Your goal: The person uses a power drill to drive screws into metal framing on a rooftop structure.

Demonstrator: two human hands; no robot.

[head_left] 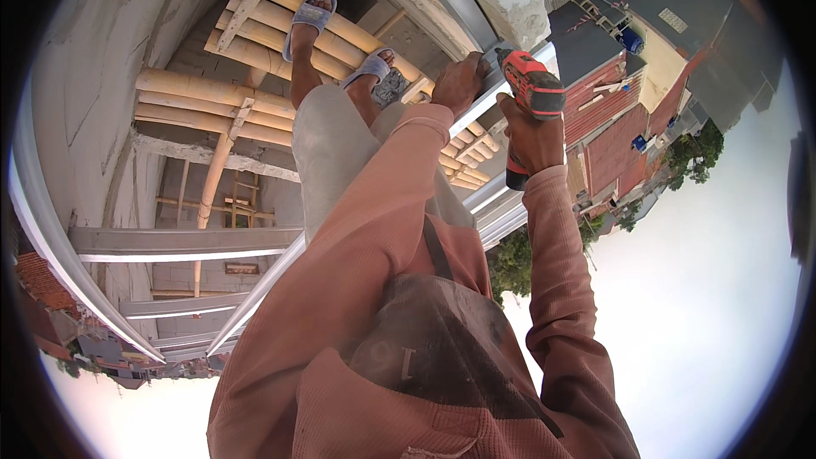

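A red and black cordless drill (531, 83) is in my right hand (534, 134), which wraps round its grip. The drill's nose points left, to the silvery metal channel (481, 110) that runs diagonally past my legs. Just left of that nose, my left hand (459, 83) is closed at the channel's edge. Its curled fingers are mostly hidden, and what they hold does not show. Whether a screw sits at the drill's tip cannot be made out.
My sandalled feet (313, 15) stand on a bamboo platform (255, 25) high inside a grey-walled shell. More bamboo poles (217, 170) and metal crossbeams (187, 242) span the drop below. To the right, beyond the wall's concrete top (510, 0), lie lower rooftops (612, 127).
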